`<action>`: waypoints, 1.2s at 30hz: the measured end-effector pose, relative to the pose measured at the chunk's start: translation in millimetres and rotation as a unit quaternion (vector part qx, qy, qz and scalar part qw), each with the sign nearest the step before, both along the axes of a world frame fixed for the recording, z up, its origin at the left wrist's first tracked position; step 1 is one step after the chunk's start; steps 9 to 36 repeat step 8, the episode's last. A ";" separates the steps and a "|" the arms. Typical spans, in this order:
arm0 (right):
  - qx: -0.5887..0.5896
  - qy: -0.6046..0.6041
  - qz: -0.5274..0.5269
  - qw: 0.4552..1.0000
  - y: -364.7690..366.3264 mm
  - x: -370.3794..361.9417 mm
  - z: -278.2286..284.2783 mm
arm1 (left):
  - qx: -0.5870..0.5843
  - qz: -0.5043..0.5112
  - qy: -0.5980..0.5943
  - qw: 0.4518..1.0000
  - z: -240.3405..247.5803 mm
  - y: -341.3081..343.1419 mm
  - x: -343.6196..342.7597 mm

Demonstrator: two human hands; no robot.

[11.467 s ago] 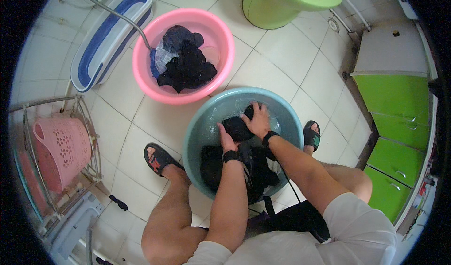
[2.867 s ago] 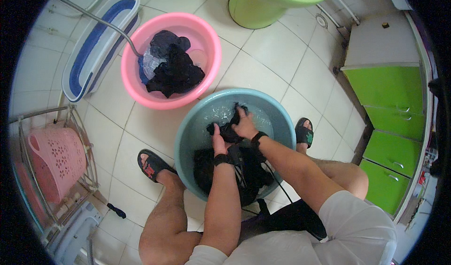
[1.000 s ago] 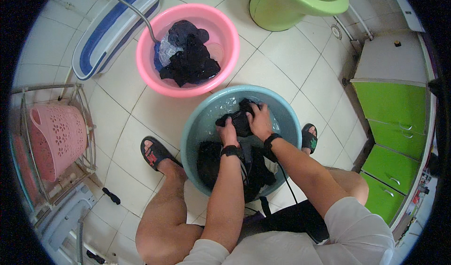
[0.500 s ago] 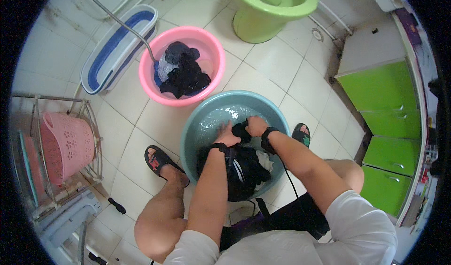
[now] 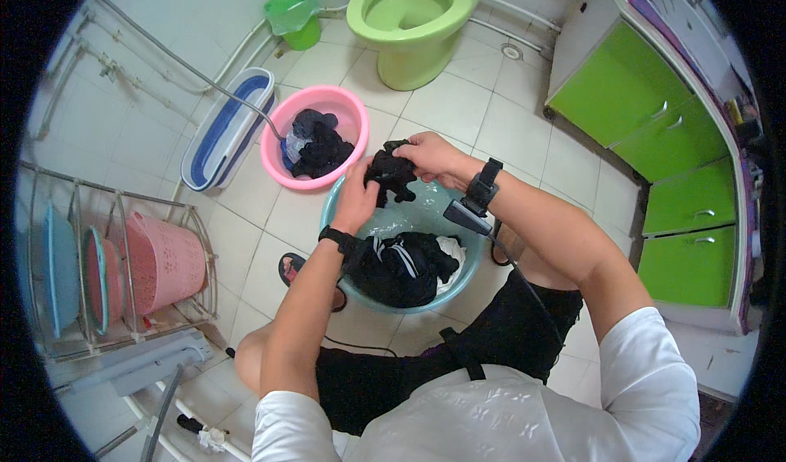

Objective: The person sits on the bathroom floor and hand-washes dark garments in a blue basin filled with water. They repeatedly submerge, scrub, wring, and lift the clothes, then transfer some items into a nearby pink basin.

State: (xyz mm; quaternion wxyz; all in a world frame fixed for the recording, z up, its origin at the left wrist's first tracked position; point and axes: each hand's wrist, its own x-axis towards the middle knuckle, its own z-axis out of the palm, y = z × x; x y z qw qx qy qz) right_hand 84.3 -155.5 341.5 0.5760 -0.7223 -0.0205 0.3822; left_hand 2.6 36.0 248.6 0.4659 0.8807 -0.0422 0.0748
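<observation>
A small, crumpled black piece of clothing hangs between my two hands, raised above the far part of a teal basin. My left hand is closed on its left side, and my right hand grips its upper right edge. Whether it is a sock or some other garment I cannot tell. Water fills the basin. Dark clothes with white stripes lie in its near part, beside a white cloth. Each of my wrists wears a black band.
Beyond the teal basin stands a pink basin holding dark clothes, with a grey hose reaching into it. A blue-and-white folding tub, green bin and green toilet stand behind. Racked basins are left, green cabinets right.
Both hands have lifted the black piece of clothing up out of the water in the teal basin. My view has shifted, bringing the green bin and more of the rack into sight.
</observation>
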 end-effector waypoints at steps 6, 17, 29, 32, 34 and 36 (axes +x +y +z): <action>0.053 -0.022 -0.051 0.997 -19.7 -13.7 19.7 | 0.129 -0.022 -0.076 0.989 66.3 14.2 -6.5; 0.013 -0.020 -0.056 0.998 -21.5 -11.7 23.6 | 0.127 -0.019 -0.048 0.991 83.0 20.2 -7.6; 0.013 -0.020 -0.056 0.998 -21.5 -11.7 23.6 | 0.127 -0.019 -0.048 0.991 83.0 20.2 -7.6; 0.013 -0.020 -0.056 0.998 -21.5 -11.7 23.6 | 0.127 -0.019 -0.048 0.991 83.0 20.2 -7.6; 0.013 -0.020 -0.056 0.998 -21.5 -11.7 23.6 | 0.127 -0.019 -0.048 0.991 83.0 20.2 -7.6; 0.013 -0.020 -0.056 0.998 -21.5 -11.7 23.6 | 0.127 -0.019 -0.048 0.991 83.0 20.2 -7.6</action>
